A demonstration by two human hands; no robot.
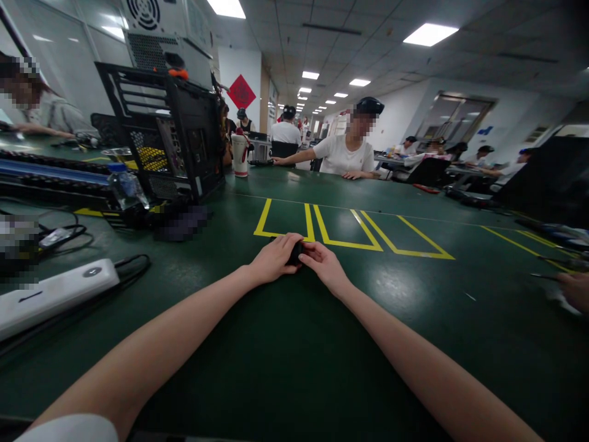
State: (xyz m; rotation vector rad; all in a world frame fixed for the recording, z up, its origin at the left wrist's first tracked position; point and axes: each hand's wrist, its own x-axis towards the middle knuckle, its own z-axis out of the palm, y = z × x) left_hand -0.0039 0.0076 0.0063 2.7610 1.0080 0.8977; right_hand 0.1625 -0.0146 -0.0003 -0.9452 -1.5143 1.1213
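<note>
At tbl (294,350): L fingers (291,239), R fingers (313,248) cupping blk obj (295,253).

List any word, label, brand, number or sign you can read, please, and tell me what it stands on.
No text can be read.
Red diamond sign: too blurred to read.
White cup: red markings too small to read.
Blue wall marks: too small to read.
Black object between left hand and right hand: no lettering visible.

A green table (257,380) carries yellow tape (353,245) and probably a power strip (59,293).
</note>
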